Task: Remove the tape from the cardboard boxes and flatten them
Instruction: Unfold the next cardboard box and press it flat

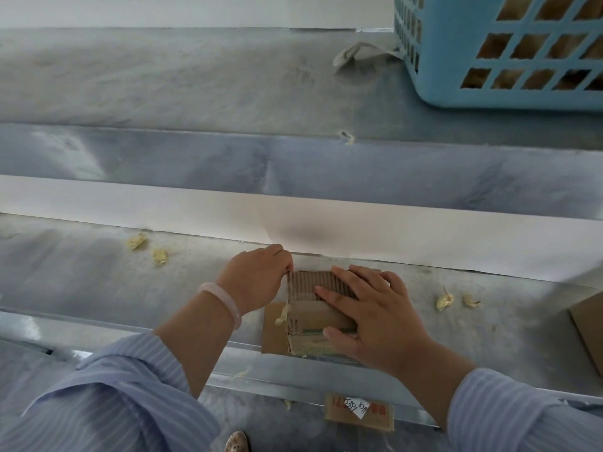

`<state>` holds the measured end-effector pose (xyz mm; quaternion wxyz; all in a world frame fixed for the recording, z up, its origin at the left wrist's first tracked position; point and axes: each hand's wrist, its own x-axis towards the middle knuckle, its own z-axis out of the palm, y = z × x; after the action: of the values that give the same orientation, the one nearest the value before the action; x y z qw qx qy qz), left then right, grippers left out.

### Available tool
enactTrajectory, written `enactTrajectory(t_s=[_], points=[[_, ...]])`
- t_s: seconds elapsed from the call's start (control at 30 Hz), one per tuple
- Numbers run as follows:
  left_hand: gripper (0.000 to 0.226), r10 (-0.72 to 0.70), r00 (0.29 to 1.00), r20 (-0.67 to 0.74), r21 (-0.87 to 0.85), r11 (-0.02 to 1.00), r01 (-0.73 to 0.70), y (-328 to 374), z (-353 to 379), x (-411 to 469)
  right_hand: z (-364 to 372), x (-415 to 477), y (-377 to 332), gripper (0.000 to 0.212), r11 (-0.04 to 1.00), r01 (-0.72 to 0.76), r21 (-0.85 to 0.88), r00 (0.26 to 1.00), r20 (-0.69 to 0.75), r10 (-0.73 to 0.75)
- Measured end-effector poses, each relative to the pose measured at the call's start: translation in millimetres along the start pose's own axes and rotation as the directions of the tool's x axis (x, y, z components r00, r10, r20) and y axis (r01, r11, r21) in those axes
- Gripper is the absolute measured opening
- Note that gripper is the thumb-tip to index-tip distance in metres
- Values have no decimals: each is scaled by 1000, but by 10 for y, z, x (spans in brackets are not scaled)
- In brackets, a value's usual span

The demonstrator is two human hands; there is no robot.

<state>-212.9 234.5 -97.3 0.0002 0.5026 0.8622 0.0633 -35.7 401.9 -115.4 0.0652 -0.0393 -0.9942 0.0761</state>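
Note:
A small brown cardboard box (310,308) sits near the front edge of the grey work table (195,282), its top stripped to bare corrugation. My right hand (372,311) lies flat over the box's top and right side, fingers spread and thumb along the front face. My left hand (257,275) is at the box's upper left corner, where its fingertips pinch something thin at the edge; I cannot make out what it is. A yellowish tape shred (283,315) hangs off the box's left side. Under the box lies a flat cardboard piece (272,327).
A blue plastic basket (502,50) holding cardboard stands at the back right. Crumpled tape scraps (137,240) (444,301) lie scattered on the table. Another cardboard sheet (589,331) shows at the right edge, and a labelled cardboard piece (359,411) lies on the floor below.

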Motion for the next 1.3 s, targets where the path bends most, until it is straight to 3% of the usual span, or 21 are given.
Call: enactTrajectory(t_s=[0.3, 0.43, 0.53, 0.6, 0.87, 1.3], points=[[27, -24, 994, 108, 198, 980, 2, -35, -235, 24, 16, 26, 6, 55, 1000, -25, -4, 999, -20, 25], [19, -102, 957, 271, -93, 987, 131, -213, -418, 20, 12, 52, 2, 56, 999, -27, -36, 999, -18, 26], [9, -142, 971, 194, -332, 922, 201, -171, -410, 6, 11, 41, 2, 56, 999, -25, -36, 999, -29, 24], [14, -180, 970, 165, -494, 836, 239, -113, -349, -58, 14, 36, 1, 56, 999, -26, -34, 999, -33, 24], [23, -418, 904, 92, -697, 621, 358, 109, -14, -170, 24, 30, 7, 57, 999, -23, -30, 999, -24, 23], [4, -282, 958, 45, -442, 855, 273, 215, -144, -82, 17, 39, 5, 57, 999, -28, -34, 1000, -10, 28]])
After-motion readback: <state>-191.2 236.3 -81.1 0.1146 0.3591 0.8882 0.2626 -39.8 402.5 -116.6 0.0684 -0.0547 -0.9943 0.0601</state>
